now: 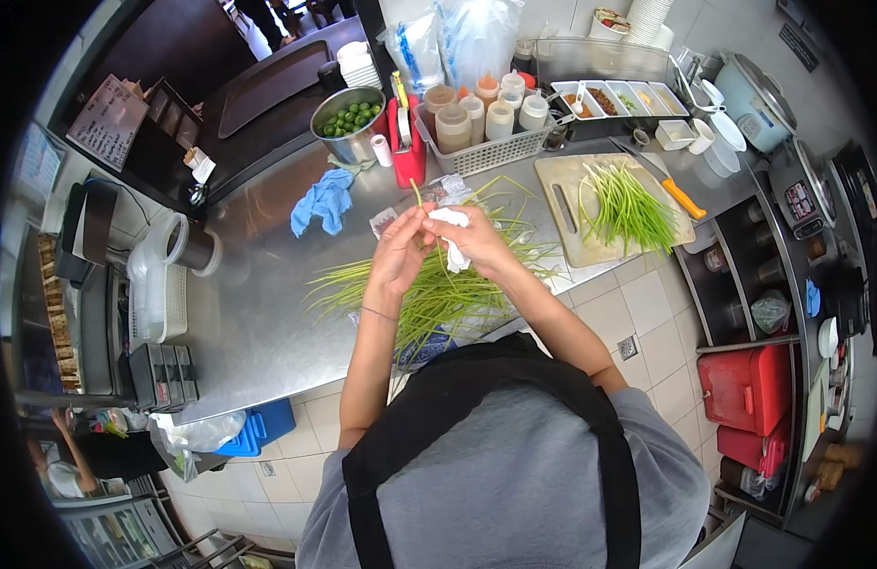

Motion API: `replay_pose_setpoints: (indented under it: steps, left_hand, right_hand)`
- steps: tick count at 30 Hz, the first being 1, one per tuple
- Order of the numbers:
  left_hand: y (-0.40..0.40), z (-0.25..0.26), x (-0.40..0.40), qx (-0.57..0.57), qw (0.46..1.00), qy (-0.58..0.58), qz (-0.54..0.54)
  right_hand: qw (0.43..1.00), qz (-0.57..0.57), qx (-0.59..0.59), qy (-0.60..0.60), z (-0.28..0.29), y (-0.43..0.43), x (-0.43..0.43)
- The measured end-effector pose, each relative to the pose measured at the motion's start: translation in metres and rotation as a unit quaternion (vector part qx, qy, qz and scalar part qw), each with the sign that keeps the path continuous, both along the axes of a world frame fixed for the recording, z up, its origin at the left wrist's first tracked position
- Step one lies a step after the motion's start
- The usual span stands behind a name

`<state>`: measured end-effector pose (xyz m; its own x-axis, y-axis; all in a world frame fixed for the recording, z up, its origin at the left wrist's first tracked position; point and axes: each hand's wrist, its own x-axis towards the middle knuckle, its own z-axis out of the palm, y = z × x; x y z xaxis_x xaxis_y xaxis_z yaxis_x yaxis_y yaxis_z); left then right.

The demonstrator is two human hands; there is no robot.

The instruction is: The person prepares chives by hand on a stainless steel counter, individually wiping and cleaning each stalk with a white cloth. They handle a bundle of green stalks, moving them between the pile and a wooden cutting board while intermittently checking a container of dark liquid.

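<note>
Between the fingertips of my left hand [399, 249] is a thin green stalk, its pale end pointing up. My right hand [481, 240] holds a crumpled white paper towel [454, 245] close against the same stalk, and the two hands nearly touch. Under and around them a loose heap of long green spring onions [438, 302] lies over plastic packaging on the steel counter [268, 313]. To the right, a bunch of spring onions [634, 210] rests on a worn cutting board [552, 174]. A knife with an orange handle [682, 198] lies across the board's upper right edge.
Behind the hands stand a red tape dispenser [408, 153], a steel bowl of small green citrus fruits [349, 146] and a grey basket [495, 156] of squeeze bottles. A blue cloth [325, 201] lies left of them. Another person [72, 466] is at the far lower left.
</note>
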<state>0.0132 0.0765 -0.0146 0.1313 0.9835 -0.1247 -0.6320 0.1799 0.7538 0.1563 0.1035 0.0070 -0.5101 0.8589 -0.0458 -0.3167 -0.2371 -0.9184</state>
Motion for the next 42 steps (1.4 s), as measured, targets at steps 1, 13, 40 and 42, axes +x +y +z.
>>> replay_pose_setpoints:
  steps: [1,13,40,42]
  left_hand:
    - [0.000,-0.001,0.001,0.001,1.000,0.000,0.001]
    - [-0.009,-0.012,0.017,0.063,0.976,-0.053,0.203]
    - [-0.052,-0.048,0.044,0.304,0.642,0.702,0.045]
    - [-0.046,-0.043,0.059,0.358,0.601,0.714,0.015]
  right_hand:
    - [1.000,0.001,0.001,0.000,0.000,-0.001,0.001]
    - [0.990,-0.066,-0.121,-0.029,-0.044,0.007,0.023]
    - [0.695,-0.266,0.376,-0.553,-0.062,0.079,0.172]
    - [0.756,-0.194,0.374,-0.502,-0.067,0.062,0.146]
